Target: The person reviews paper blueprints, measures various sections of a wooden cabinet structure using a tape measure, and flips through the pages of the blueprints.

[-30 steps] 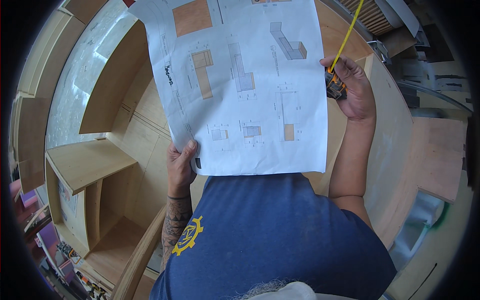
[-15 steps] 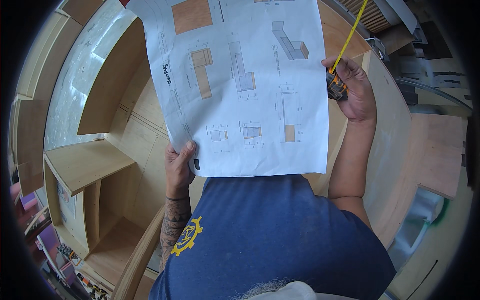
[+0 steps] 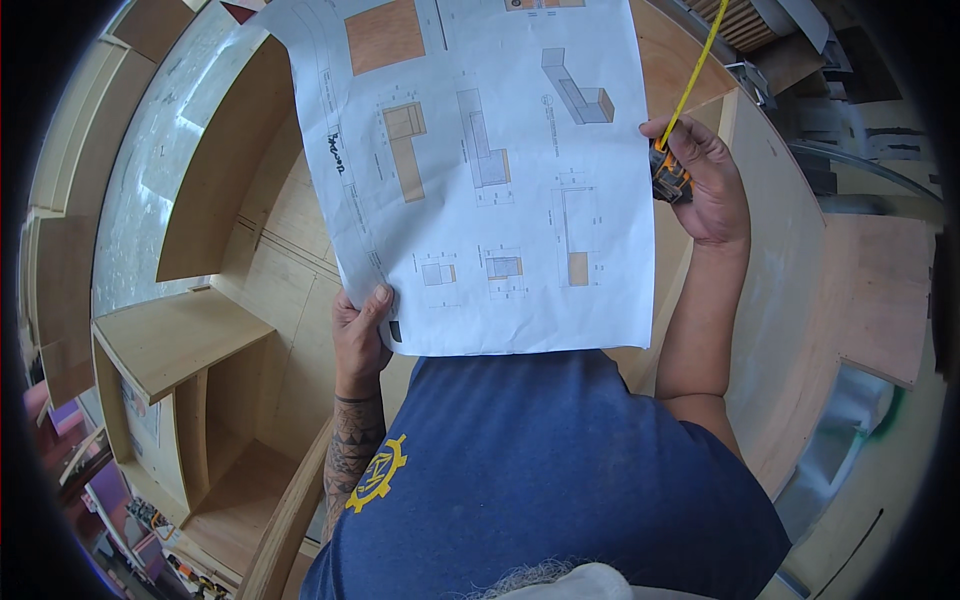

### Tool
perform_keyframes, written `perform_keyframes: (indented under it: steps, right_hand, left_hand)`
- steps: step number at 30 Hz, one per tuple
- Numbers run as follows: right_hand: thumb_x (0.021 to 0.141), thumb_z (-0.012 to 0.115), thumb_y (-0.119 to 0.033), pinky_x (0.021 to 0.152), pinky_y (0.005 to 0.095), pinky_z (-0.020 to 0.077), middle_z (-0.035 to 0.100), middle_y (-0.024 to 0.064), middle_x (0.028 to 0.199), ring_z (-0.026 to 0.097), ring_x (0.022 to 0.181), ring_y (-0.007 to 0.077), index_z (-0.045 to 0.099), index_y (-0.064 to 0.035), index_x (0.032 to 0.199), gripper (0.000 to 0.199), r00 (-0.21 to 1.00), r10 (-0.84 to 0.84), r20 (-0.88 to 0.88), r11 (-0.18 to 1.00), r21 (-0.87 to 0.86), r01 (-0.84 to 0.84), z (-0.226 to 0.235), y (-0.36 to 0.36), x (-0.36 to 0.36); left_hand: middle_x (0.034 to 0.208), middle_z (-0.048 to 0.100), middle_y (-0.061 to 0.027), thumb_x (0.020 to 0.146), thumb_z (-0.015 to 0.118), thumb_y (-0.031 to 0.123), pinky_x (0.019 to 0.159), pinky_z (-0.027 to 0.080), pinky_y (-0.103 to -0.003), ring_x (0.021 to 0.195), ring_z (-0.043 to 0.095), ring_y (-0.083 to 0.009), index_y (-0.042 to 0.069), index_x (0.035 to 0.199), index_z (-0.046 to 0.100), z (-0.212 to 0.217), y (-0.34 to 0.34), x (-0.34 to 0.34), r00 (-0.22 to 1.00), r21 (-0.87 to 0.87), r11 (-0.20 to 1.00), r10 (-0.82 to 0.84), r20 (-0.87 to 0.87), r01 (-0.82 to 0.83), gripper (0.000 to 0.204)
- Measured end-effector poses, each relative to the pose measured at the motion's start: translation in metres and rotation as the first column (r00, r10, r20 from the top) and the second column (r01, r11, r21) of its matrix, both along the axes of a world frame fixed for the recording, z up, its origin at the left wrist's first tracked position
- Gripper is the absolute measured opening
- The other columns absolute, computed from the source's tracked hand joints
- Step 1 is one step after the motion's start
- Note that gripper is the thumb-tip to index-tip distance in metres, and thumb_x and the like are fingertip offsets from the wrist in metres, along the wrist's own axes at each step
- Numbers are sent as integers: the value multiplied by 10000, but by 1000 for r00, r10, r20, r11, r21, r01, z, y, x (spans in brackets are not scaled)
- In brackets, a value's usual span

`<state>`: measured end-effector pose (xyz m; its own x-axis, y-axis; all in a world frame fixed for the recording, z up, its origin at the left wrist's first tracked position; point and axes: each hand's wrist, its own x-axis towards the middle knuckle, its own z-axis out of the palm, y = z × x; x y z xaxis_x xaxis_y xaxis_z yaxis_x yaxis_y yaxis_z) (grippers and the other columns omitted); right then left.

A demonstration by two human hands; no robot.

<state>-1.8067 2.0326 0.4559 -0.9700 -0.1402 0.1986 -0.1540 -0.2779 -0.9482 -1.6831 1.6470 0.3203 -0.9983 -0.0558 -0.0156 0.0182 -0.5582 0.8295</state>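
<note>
A large white sheet of furniture drawings [image 3: 480, 230] is held up in front of my chest. My left hand [image 3: 362, 335] pinches its lower left corner, thumb on the printed face. At the sheet's right edge, my right hand [image 3: 712, 180] is closed around a black and orange tape measure [image 3: 670, 175]. The yellow blade [image 3: 697, 75] is drawn out and runs up past the top of the picture. Thumb and fingertips of that hand lie close by the paper's edge; whether they also grip the paper I cannot tell.
Left of me stands an open plywood cabinet [image 3: 180, 345]. Behind the sheet lie a curved plywood panel [image 3: 225, 170] and more pale boards. Along the right runs a long plywood side [image 3: 775, 250] with a board [image 3: 878, 300] beyond it. Several tools [image 3: 190, 575] lie at the lower left.
Both hands keep their holds. The sheet and the surroundings have shifted only slightly in the picture.
</note>
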Motion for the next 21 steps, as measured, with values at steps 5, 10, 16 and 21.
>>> perform_keyframes:
  steps: [5,10,16,21]
  right_hand:
    - [986,712,-283,641,224,475,748,49,1000,551,724,41,749,-60,1007,227,999,13,44,1000,-18,-12,3,2,3]
    - [989,707,-278,648,226,477,747,50,1008,555,738,43,747,-63,1011,220,998,-50,50,998,-31,52,1,-2,10]
    - [994,701,-267,653,221,477,747,44,1005,557,739,39,746,-58,1023,215,993,-107,44,993,-45,109,-3,-5,17]
    - [998,696,-267,653,215,473,740,25,973,555,734,35,746,-46,1051,232,986,-162,47,986,-30,163,-5,-7,29]
  left_hand:
    - [1067,733,-84,972,690,90,825,574,-299,925,706,-139,-30,1164,674,5,-5,-7,1000,-7,1000,-19,6,19,227]
    - [1051,733,-87,967,698,100,806,573,-292,913,704,-133,-33,1148,676,11,-12,-14,998,-48,997,-58,35,60,226]
    - [1053,733,-94,971,691,101,805,576,-295,912,706,-139,-34,1154,671,14,-22,-26,995,-56,994,-94,35,96,228]
    - [1061,732,-97,976,683,101,806,577,-298,911,705,-142,-38,1165,663,16,-27,-38,987,-70,985,-153,45,156,235]
